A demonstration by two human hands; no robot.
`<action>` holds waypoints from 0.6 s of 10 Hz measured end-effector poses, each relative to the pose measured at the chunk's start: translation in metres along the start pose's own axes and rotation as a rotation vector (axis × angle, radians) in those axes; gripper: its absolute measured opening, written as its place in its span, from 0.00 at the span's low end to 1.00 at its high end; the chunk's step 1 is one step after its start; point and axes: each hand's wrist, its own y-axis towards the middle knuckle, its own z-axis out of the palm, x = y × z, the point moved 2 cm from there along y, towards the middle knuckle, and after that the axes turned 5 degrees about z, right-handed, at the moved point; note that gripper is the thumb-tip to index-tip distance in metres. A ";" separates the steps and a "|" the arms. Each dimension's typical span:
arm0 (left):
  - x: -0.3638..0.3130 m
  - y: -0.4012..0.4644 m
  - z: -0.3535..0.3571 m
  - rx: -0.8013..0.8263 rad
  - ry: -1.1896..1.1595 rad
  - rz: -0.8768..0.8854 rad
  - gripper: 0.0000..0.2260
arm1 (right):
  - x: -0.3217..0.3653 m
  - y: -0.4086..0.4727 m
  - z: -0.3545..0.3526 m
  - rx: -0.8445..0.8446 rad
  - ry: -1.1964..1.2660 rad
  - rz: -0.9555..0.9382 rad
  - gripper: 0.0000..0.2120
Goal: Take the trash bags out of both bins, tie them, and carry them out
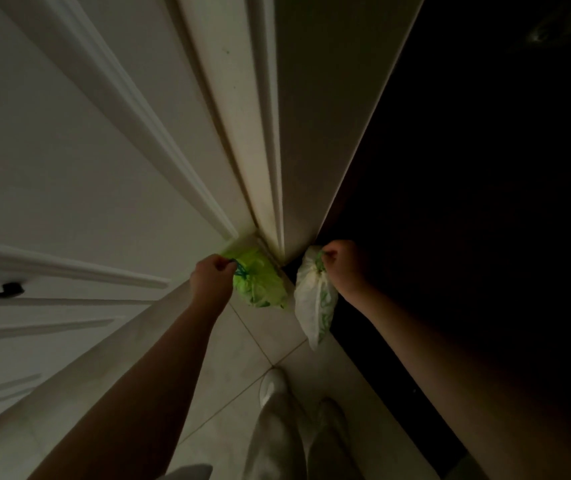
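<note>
Dim overall, with a greenish-grey cast. Brightest on the white door [69, 150] at left, fading toward the frame [277, 133]. Right third nearly black beyond the doorway [485, 202], no detail readable there. Forearms in deep shadow low in view, lighter toward both hands. Green bag [260, 285] the only saturated colour; white bag [313, 306] pale against the darkness. Soft shadow on the floor [260, 341] tiles. Strong wide-angle stretch: door mouldings fanning outward toward the top corners. Slightly soft and noisy throughout; no glare
</note>
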 end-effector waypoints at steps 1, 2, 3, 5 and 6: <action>0.000 0.012 0.014 0.002 0.033 0.029 0.08 | -0.006 0.016 0.012 0.038 -0.073 -0.045 0.10; 0.003 0.022 0.029 0.052 0.072 0.056 0.09 | -0.010 0.028 0.026 0.066 -0.127 -0.070 0.11; 0.006 0.029 0.041 0.096 0.060 0.074 0.11 | -0.010 0.037 0.039 0.080 -0.122 -0.100 0.10; 0.004 0.032 0.045 0.155 0.081 0.101 0.15 | -0.010 0.044 0.044 0.070 -0.105 -0.132 0.10; 0.005 0.030 0.039 0.145 0.147 0.094 0.16 | -0.012 0.042 0.040 0.057 -0.091 -0.119 0.10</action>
